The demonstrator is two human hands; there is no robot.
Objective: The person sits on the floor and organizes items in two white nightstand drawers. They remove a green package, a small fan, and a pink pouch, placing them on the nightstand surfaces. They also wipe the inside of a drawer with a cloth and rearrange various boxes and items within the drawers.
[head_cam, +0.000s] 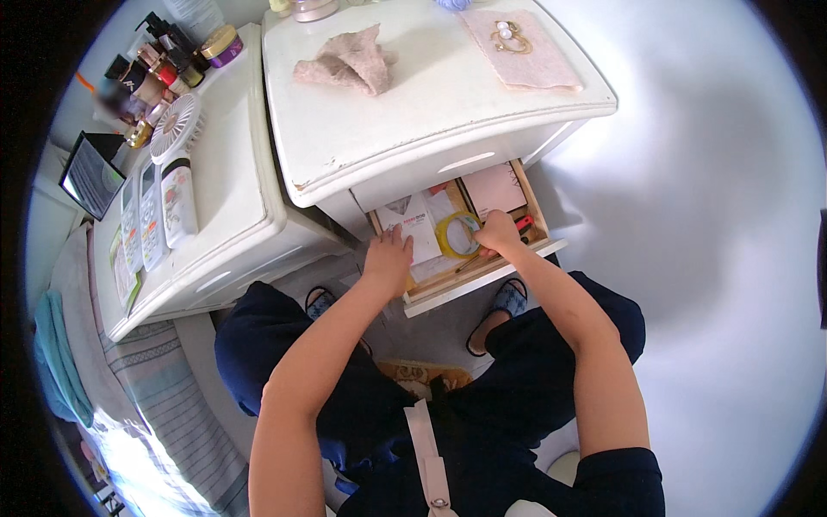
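A drawer point(446, 284) is pulled out of the white cabinet point(400, 139) in front of me. My right hand point(499, 234) is inside it, fingers around the right side of a roll of yellow tape point(443, 236). My left hand point(389, 257) reaches over the drawer's left side, fingers apart on a white printed card or booklet point(423, 239). A red-and-black tool point(524, 223), perhaps a utility knife, lies just right of my right hand. Behind it is a pale pink notebook point(494, 189). My right fingertips are partly hidden.
On the cabinet top lie a crumpled pinkish cloth point(352, 61) and a folded pink cloth point(536, 68) bearing gold-coloured jewellery point(510, 39). A second white cabinet point(226, 187) at left holds remote controls point(152, 216), a handheld fan point(176, 129), a mirror point(94, 178) and cosmetics. A white wall point(698, 194) stands at right.
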